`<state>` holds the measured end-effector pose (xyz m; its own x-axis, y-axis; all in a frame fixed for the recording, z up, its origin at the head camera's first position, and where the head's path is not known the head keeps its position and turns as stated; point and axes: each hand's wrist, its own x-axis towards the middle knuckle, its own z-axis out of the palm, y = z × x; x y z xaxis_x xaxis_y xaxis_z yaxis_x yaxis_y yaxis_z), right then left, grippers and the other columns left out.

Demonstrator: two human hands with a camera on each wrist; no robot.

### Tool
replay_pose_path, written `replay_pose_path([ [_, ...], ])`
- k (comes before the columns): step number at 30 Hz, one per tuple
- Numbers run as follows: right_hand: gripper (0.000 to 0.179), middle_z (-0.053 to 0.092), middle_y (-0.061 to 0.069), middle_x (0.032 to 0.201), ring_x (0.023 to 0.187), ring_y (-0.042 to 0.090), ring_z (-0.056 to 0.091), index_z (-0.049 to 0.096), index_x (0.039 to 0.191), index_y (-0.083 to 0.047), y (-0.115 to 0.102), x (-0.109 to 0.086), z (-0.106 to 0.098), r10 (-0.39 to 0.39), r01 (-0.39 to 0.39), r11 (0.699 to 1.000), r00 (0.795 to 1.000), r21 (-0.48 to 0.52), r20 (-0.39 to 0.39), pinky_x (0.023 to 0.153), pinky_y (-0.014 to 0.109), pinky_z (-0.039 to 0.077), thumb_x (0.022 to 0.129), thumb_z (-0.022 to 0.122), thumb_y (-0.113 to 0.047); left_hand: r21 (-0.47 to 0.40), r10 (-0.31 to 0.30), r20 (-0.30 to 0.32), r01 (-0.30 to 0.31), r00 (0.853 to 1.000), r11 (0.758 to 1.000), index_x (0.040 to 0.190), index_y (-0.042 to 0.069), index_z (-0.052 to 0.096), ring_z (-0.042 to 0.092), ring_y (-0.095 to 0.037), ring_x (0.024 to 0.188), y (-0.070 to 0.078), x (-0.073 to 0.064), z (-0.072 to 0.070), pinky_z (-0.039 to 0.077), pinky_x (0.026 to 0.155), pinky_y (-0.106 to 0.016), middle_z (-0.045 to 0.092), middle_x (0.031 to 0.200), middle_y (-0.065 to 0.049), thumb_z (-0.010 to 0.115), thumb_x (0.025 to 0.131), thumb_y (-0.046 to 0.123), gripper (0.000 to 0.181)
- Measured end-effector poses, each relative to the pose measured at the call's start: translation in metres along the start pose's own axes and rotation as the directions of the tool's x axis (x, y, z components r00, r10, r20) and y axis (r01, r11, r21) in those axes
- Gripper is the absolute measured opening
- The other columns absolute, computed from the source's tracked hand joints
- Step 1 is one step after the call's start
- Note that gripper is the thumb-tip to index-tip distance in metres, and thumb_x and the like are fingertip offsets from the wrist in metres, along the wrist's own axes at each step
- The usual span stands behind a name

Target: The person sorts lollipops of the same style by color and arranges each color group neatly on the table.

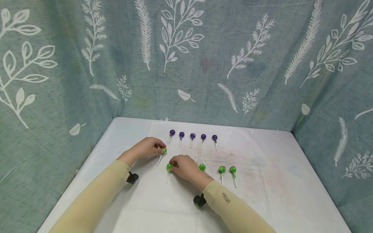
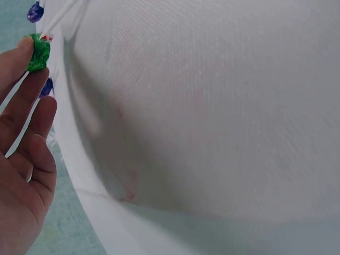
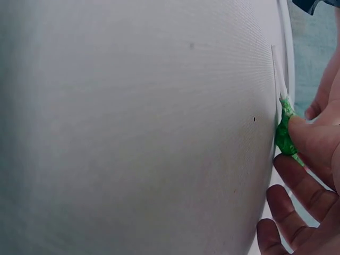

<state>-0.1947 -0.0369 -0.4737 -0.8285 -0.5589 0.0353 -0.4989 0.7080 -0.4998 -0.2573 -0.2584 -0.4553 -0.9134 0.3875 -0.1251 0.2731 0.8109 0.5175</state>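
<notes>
My left hand (image 1: 147,147) pinches the green-wrapped head of a lollipop (image 2: 40,53) between thumb and finger, its white stick slanting toward me in the head view. To its right and a little nearer, my right hand (image 1: 185,166) pinches another green lollipop (image 3: 286,135) by its wrapped head. A third green lollipop (image 1: 202,167) shows just past the right hand, its stick hidden by that hand and wrist. Two more green lollipops, one (image 1: 222,169) beside the other (image 1: 233,170), lie farther right with sticks toward me.
Behind the hands lies a row of several purple lollipops (image 1: 193,136), sticks toward me. All rest on a white-covered table (image 1: 279,187). Blue-green curtains (image 1: 204,64) with white leaf patterns stand at the back and both sides. Each wrist wears a black camera (image 1: 132,177).
</notes>
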Motion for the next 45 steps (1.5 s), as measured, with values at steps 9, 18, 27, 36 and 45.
replay_pose_path([
  [9,0.024,0.059,-0.015,0.081,0.073,0.001,0.052,0.066,0.102,-0.021,-0.004,0.001,0.005,-0.010,0.010,1.000,1.000,-0.014,0.001,0.067,0.021,0.044,0.081,0.067,-0.033,-0.007,-0.045,-0.020,0.045,0.999,0.999,0.104,0.025,0.067,0.056,-0.010,0.092,-0.008,0.006,0.006,0.045,0.081,-0.036,0.062,0.096,0.013,0.067,0.081,0.034,0.025],
  [18,0.028,0.057,-0.014,0.079,0.071,0.001,0.051,0.064,0.107,-0.021,-0.006,0.004,0.005,-0.009,0.010,0.999,1.000,-0.037,0.026,0.066,0.021,0.044,0.082,0.066,-0.032,-0.007,-0.078,-0.011,0.078,0.997,0.997,0.106,0.022,0.067,0.056,-0.011,0.091,-0.009,0.007,0.005,0.045,0.081,-0.037,0.062,0.097,0.011,0.066,0.081,0.034,0.027],
  [27,0.027,0.062,-0.012,0.089,0.079,0.001,0.053,0.066,0.106,-0.020,-0.007,0.008,0.000,-0.039,0.044,0.994,0.998,-0.095,0.058,0.072,0.021,0.045,0.082,0.066,-0.032,-0.034,-0.103,-0.018,0.102,0.995,0.994,0.104,0.026,0.067,0.056,-0.010,0.091,-0.011,0.009,0.007,0.045,0.080,-0.036,0.062,0.096,0.010,0.067,0.081,0.036,0.025],
  [36,0.026,0.063,-0.012,0.092,0.086,0.004,0.056,0.066,0.105,-0.020,-0.007,0.013,-0.006,-0.057,0.063,0.991,0.997,-0.115,0.055,0.077,0.022,0.045,0.082,0.066,-0.032,-0.036,-0.094,-0.026,0.093,0.995,0.995,0.106,0.024,0.067,0.056,-0.010,0.090,-0.010,0.012,0.007,0.045,0.080,-0.036,0.062,0.097,0.010,0.066,0.082,0.035,0.026],
  [45,0.027,0.064,-0.010,0.094,0.089,0.007,0.057,0.066,0.106,-0.019,-0.008,0.018,-0.016,-0.025,0.030,0.994,0.999,-0.104,0.048,0.077,0.023,0.046,0.081,0.067,-0.030,-0.045,-0.087,-0.027,0.086,0.996,0.995,0.104,0.024,0.067,0.056,-0.010,0.087,-0.008,0.014,0.010,0.045,0.078,-0.035,0.062,0.095,0.010,0.067,0.082,0.034,0.024],
])
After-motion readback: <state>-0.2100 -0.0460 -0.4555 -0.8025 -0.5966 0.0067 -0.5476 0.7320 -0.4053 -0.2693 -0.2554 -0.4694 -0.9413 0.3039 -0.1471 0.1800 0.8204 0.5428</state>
